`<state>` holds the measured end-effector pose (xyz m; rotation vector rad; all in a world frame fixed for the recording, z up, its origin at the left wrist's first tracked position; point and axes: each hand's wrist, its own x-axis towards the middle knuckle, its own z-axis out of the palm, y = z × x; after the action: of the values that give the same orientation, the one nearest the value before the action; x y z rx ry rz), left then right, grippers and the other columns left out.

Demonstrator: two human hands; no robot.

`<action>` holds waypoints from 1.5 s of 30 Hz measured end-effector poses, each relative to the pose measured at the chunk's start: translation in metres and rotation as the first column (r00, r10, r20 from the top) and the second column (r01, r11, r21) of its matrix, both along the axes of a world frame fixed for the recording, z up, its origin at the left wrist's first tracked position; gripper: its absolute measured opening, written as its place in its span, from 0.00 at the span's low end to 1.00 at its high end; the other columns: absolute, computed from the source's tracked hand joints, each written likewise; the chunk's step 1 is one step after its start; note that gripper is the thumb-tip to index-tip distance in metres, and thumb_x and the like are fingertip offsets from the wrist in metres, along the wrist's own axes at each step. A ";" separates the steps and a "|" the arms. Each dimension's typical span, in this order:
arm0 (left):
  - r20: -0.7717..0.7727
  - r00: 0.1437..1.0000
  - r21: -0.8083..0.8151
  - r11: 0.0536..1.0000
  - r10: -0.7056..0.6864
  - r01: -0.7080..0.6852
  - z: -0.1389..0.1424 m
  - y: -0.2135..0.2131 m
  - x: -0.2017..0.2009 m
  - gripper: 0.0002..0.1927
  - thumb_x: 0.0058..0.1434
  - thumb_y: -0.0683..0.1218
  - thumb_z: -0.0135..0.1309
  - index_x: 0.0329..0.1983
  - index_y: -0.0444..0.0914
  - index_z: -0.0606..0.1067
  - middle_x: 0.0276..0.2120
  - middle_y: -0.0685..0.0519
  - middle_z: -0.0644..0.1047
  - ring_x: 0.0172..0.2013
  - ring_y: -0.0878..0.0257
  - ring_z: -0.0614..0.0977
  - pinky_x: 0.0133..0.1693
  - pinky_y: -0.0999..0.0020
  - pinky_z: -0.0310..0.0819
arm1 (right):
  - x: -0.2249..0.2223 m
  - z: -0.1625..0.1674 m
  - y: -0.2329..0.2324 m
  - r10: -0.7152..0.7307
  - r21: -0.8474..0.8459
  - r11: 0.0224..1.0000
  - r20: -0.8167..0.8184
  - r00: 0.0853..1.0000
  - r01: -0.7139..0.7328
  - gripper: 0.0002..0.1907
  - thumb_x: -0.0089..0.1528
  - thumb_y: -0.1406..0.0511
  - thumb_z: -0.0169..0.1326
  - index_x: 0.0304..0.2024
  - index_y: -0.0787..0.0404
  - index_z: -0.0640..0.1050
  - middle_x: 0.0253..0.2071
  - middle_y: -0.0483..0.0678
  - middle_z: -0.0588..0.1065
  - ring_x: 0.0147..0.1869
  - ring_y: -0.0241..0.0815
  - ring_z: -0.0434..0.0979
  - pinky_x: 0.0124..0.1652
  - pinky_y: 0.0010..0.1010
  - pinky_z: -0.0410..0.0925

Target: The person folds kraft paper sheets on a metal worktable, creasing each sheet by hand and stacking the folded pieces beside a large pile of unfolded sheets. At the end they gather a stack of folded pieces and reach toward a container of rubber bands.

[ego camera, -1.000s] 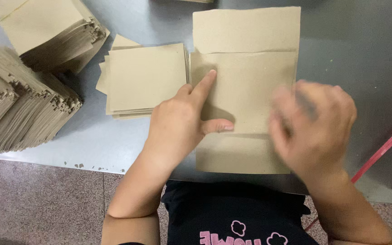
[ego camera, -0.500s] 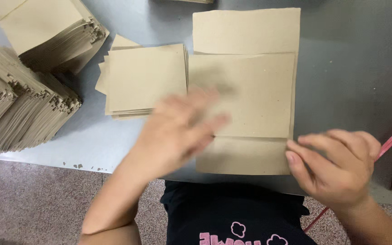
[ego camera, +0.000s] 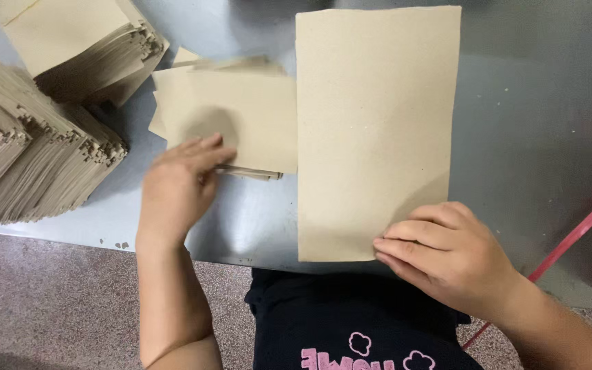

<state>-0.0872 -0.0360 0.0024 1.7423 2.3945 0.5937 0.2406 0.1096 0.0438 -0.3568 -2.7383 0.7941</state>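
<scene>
We see a long sheet of brown paper [ego camera: 376, 130] lying flat on the grey bench [ego camera: 535, 123], plain and unprinted, a dull tan with faint speckles and clean straight edges. Its long axis runs away from us, from the near edge of the bench toward the far side, with one short end close to our body and the other at the top of the view. It now shows as one smooth rectangle; half a second ago it showed crosswise fold lines, with a folded middle panel lying over it.

Our right hand [ego camera: 446, 257] rests at the near right corner of the sheet, the grip pressed together on the paper's edge, fingers [ego camera: 412, 236] lying flat on top; whether the thumb is under the paper, we cannot tell. Earlier this hand was off to the right, clear of the sheet.

Our left hand [ego camera: 176, 185] has moved away from the sheet to the small stack of folded brown pieces [ego camera: 241, 116] just beside its left edge, the grip loosely spread, fingertips touching the stack's near edge. Two taller piles of paper [ego camera: 42, 130] stand further left, unchanged.
</scene>
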 end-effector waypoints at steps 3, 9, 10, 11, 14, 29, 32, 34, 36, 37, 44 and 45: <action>-0.112 0.993 -0.003 0.999 -0.033 0.033 0.000 -0.003 0.010 0.18 0.54 0.40 0.60 0.49 0.44 0.82 0.54 0.47 0.81 0.57 0.50 0.80 0.60 0.45 0.68 | -0.002 0.002 0.001 0.060 0.019 0.998 0.024 0.998 -0.061 0.14 0.53 0.57 0.67 0.40 0.52 0.84 0.41 0.37 0.79 0.48 0.38 0.76 0.42 0.33 0.66; 0.189 0.835 0.297 0.841 -0.516 0.452 0.037 0.005 0.067 0.16 0.55 0.48 0.68 0.46 0.43 0.78 0.51 0.51 0.78 0.56 0.51 0.78 0.58 0.55 0.70 | -0.003 0.003 0.004 0.027 -0.019 0.999 0.027 0.999 -0.026 0.13 0.52 0.58 0.67 0.38 0.51 0.85 0.40 0.37 0.80 0.45 0.38 0.77 0.42 0.33 0.68; 0.196 0.802 0.278 0.816 -0.564 0.506 0.041 0.009 0.076 0.18 0.54 0.48 0.67 0.46 0.41 0.78 0.50 0.51 0.78 0.55 0.51 0.78 0.57 0.54 0.71 | -0.003 0.003 0.004 0.021 -0.027 0.999 0.035 0.999 -0.020 0.13 0.52 0.58 0.67 0.38 0.51 0.85 0.39 0.36 0.80 0.45 0.38 0.77 0.42 0.33 0.68; 0.203 0.766 0.257 0.788 -0.609 0.559 0.044 0.013 0.082 0.19 0.52 0.48 0.67 0.46 0.40 0.78 0.48 0.51 0.78 0.54 0.51 0.79 0.56 0.54 0.72 | -0.003 0.002 0.005 0.016 -0.036 0.999 0.040 0.999 -0.015 0.12 0.51 0.58 0.67 0.38 0.50 0.84 0.39 0.35 0.80 0.45 0.37 0.77 0.42 0.33 0.68; 0.224 0.734 0.222 0.767 -0.641 0.602 0.050 0.018 0.087 0.19 0.51 0.47 0.66 0.45 0.39 0.78 0.46 0.51 0.78 0.51 0.52 0.79 0.53 0.55 0.73 | -0.004 0.002 0.005 0.023 -0.029 0.999 0.035 0.999 -0.022 0.12 0.52 0.59 0.67 0.37 0.51 0.84 0.38 0.36 0.80 0.44 0.38 0.78 0.40 0.33 0.68; 0.185 0.838 0.218 0.853 -0.513 0.473 0.048 0.023 0.069 0.18 0.49 0.42 0.62 0.46 0.42 0.81 0.51 0.51 0.82 0.56 0.50 0.81 0.57 0.55 0.73 | 0.022 0.025 0.004 0.227 -0.124 0.965 -0.062 0.972 -0.233 0.13 0.56 0.61 0.65 0.41 0.54 0.78 0.48 0.43 0.80 0.53 0.38 0.82 0.48 0.33 0.72; 0.312 0.833 0.260 0.885 -0.456 0.387 0.038 0.021 0.069 0.14 0.55 0.43 0.64 0.45 0.43 0.80 0.48 0.53 0.83 0.55 0.52 0.83 0.57 0.57 0.76 | 0.038 0.020 0.017 0.153 -0.250 0.957 -0.001 0.988 -0.148 0.26 0.52 0.56 0.66 0.49 0.58 0.75 0.50 0.46 0.80 0.55 0.43 0.81 0.51 0.37 0.72; 0.361 0.832 0.282 0.900 -0.421 0.333 0.031 0.021 0.073 0.14 0.56 0.42 0.62 0.46 0.43 0.80 0.46 0.53 0.84 0.52 0.52 0.85 0.55 0.58 0.78 | 0.043 0.008 0.030 0.071 -0.274 0.960 0.037 0.997 -0.059 0.37 0.48 0.54 0.67 0.56 0.63 0.73 0.52 0.50 0.80 0.56 0.48 0.80 0.52 0.40 0.72; 0.357 0.857 0.270 0.919 -0.372 0.287 0.025 0.022 0.075 0.18 0.54 0.38 0.58 0.49 0.43 0.80 0.44 0.53 0.84 0.48 0.53 0.86 0.51 0.57 0.78 | 0.042 -0.006 0.037 -0.003 -0.296 0.955 0.068 0.998 0.023 0.47 0.44 0.53 0.67 0.62 0.68 0.71 0.53 0.54 0.80 0.57 0.53 0.79 0.53 0.43 0.72; 0.389 0.872 0.212 0.950 -0.296 0.228 0.023 0.024 0.078 0.17 0.57 0.41 0.61 0.51 0.42 0.79 0.39 0.51 0.83 0.43 0.52 0.85 0.47 0.57 0.77 | 0.035 -0.018 0.037 -0.148 -0.219 0.955 0.235 0.961 0.200 0.35 0.49 0.55 0.68 0.56 0.61 0.75 0.44 0.51 0.82 0.47 0.46 0.83 0.47 0.36 0.75; 0.543 0.832 0.191 0.982 -0.111 0.006 0.020 0.036 0.086 0.43 0.61 0.44 0.63 0.73 0.34 0.52 0.29 0.47 0.77 0.27 0.56 0.79 0.32 0.63 0.73 | -0.005 -0.041 0.009 -0.619 -0.250 0.779 -0.151 0.771 0.576 0.40 0.64 0.70 0.59 0.71 0.73 0.52 0.22 0.44 0.72 0.26 0.33 0.74 0.29 0.22 0.67; 0.558 0.823 0.188 0.982 -0.107 0.000 0.021 0.037 0.086 0.47 0.60 0.44 0.62 0.74 0.33 0.47 0.26 0.48 0.76 0.26 0.56 0.78 0.31 0.63 0.73 | -0.007 -0.039 0.010 -0.614 -0.214 0.782 -0.105 0.783 0.585 0.39 0.64 0.70 0.60 0.72 0.72 0.54 0.21 0.44 0.71 0.25 0.33 0.73 0.28 0.23 0.66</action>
<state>-0.0014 0.0012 0.0234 1.4098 1.9107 1.1646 0.2340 0.1193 0.0049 -1.0842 -2.1801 0.8193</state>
